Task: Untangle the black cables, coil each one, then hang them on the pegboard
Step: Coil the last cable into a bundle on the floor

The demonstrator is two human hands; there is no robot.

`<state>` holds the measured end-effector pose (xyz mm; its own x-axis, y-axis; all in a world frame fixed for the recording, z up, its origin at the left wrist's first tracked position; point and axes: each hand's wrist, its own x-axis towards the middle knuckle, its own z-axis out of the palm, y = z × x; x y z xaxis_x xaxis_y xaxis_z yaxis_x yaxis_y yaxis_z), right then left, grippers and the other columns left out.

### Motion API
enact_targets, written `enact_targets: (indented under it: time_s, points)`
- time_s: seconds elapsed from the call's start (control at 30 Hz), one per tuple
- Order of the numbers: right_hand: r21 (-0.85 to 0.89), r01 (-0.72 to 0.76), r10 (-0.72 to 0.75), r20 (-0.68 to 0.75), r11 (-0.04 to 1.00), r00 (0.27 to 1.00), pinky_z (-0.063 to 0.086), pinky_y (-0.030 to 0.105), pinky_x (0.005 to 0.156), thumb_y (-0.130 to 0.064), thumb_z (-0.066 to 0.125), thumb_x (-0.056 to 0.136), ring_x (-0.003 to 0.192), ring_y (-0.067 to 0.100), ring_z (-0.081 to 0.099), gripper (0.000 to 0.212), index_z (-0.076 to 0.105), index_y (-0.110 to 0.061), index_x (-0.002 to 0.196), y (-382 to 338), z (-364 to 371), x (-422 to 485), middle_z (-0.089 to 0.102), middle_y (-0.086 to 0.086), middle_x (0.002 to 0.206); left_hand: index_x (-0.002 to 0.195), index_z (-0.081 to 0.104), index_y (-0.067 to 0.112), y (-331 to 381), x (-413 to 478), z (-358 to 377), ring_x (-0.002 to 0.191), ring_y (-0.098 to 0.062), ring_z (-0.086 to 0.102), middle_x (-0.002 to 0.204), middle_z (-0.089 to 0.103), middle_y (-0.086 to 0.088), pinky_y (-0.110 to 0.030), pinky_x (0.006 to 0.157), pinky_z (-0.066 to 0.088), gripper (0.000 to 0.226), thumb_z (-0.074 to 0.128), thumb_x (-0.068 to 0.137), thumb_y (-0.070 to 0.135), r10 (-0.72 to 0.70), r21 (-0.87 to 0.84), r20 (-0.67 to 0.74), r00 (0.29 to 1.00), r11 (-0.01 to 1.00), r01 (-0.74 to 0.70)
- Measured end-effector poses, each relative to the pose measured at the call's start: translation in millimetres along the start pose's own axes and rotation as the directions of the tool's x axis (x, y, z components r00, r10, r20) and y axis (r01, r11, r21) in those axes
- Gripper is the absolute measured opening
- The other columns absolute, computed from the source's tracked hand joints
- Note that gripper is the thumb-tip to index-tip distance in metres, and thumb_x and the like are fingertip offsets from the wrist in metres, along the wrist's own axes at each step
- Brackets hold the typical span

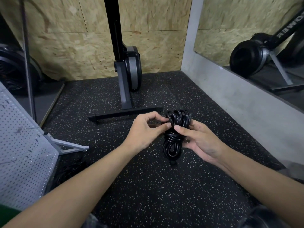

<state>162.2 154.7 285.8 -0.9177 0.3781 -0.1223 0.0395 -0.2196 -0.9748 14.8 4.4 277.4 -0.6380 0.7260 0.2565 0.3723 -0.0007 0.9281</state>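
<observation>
Forearms out, black cable [171,141] coiled
Left hand [144,129] pinches a strand at its middle; right hand [201,141] curls round the bundle, above speckled floor [148,186].

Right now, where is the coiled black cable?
In the head view the coiled cable sits right of centre, held above the speckled floor by the left hand and right hand, near the machine's base bar.

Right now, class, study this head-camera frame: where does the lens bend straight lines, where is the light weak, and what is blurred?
Head view: the wide lens tilts the wall post and the pegboard edge near the borders; the light is dim, so the coiled black cable, gripped by the left hand and right hand, loses detail against the dark floor; the bottom corners are soft.
</observation>
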Motion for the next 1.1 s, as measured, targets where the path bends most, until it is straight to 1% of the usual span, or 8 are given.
enact_targets:
  time_s: [0.17, 0.27, 0.4, 0.53, 0.63, 0.8, 0.93, 1.1]
  points:
    - [-0.05, 0.021, -0.02, 0.036, 0.999, 0.999, 0.052, 0.059, 0.105, -0.014, 0.069, 0.09, 0.12, 0.031, 0.069, 0.037, 0.068, -0.004, 0.126, -3, -1, -1, 0.074, 0.014, 0.125, 0.084, 0.071, 0.026, 2, -7, 3, 0.09, -0.008, 0.071, 0.09, 0.075, 0.012, -0.04, 0.091, 0.058, 0.015, 0.086, 0.085, 0.027, 0.017, 0.109, -0.079, 0.997, 0.994, -0.008]
    - [-0.108, 0.007, -0.002, 0.05, 0.994, 0.999, 0.051, 0.056, 0.106, -0.026, 0.052, 0.106, 0.126, 0.031, 0.065, 0.035, 0.062, -0.017, 0.138, 1, 1, 0, 0.07, 0.009, 0.133, 0.083, 0.066, 0.023, 4, -6, 6, 0.081, -0.005, 0.067, 0.083, 0.072, 0.008, -0.032, 0.081, 0.058, 0.023, 0.087, 0.084, 0.032, -0.044, 0.159, -0.145, 0.988, 0.985, 0.067]
    - [-0.242, -0.008, 0.021, 0.049, 0.97, 0.999, 0.054, 0.047, 0.103, -0.031, 0.048, 0.11, 0.12, 0.017, 0.069, 0.031, 0.058, -0.038, 0.138, 5, 4, 1, 0.073, -0.006, 0.128, 0.083, 0.066, 0.017, -3, 2, 2, 0.069, -0.005, 0.061, 0.078, 0.07, 0.006, -0.024, 0.07, 0.055, 0.028, 0.088, 0.082, 0.034, -0.175, 0.144, -0.103, 0.979, 0.971, 0.189]
    - [-0.419, 0.053, -0.026, 0.069, 0.906, 0.997, 0.054, 0.039, 0.103, -0.033, 0.054, 0.107, 0.116, 0.01, 0.069, 0.027, 0.062, -0.038, 0.132, 2, 5, -3, 0.074, -0.008, 0.121, 0.083, 0.065, 0.011, -10, 4, -1, 0.068, -0.008, 0.056, 0.074, 0.063, 0.002, -0.024, 0.071, 0.051, 0.022, 0.085, 0.086, 0.018, -0.261, 0.002, 0.029, 0.965, 0.965, 0.261]
    - [-0.568, 0.06, -0.007, 0.095, 0.821, 0.995, 0.048, 0.021, 0.096, -0.037, 0.054, 0.106, 0.107, -0.004, 0.067, 0.023, 0.065, -0.04, 0.126, -2, 8, -6, 0.075, -0.018, 0.113, 0.079, 0.064, 0.007, -11, 1, -4, 0.057, -0.004, 0.058, 0.068, 0.058, 0.0, -0.018, 0.059, 0.051, 0.019, 0.08, 0.089, 0.007, -0.357, -0.114, 0.101, 0.928, 0.923, 0.368]
    - [-0.648, 0.1, -0.053, 0.093, 0.755, 0.994, 0.05, 0.034, 0.106, -0.024, 0.069, 0.1, 0.107, -0.001, 0.071, 0.019, 0.075, -0.032, 0.116, 2, 5, -1, 0.078, -0.018, 0.11, 0.078, 0.074, 0.005, -12, -5, 0, 0.072, -0.018, 0.062, 0.076, 0.068, -0.015, -0.028, 0.074, 0.056, 0.011, 0.083, 0.084, 0.003, -0.364, -0.073, 0.012, 0.931, 0.928, 0.364]
    - [-0.615, 0.091, -0.073, 0.055, 0.783, 0.996, 0.054, 0.033, 0.104, -0.022, 0.072, 0.098, 0.102, 0.002, 0.073, 0.018, 0.077, -0.025, 0.115, -1, 1, 1, 0.079, -0.014, 0.106, 0.08, 0.081, 0.021, -5, -5, 1, 0.074, -0.005, 0.062, 0.076, 0.071, 0.002, -0.014, 0.073, 0.052, 0.008, 0.086, 0.085, 0.017, -0.284, -0.016, -0.015, 0.959, 0.959, 0.284]
    - [-0.746, 0.064, -0.054, 0.038, 0.663, 0.998, 0.057, 0.039, 0.1, -0.029, 0.072, 0.097, 0.096, 0.003, 0.074, 0.011, 0.077, -0.026, 0.107, 4, -1, 2, 0.08, -0.011, 0.1, 0.073, 0.079, 0.023, -7, -7, 11, 0.084, -0.01, 0.073, 0.08, 0.078, 0.007, -0.027, 0.087, 0.057, 0.013, 0.09, 0.08, 0.02, -0.306, 0.099, -0.098, 0.947, 0.944, 0.315]
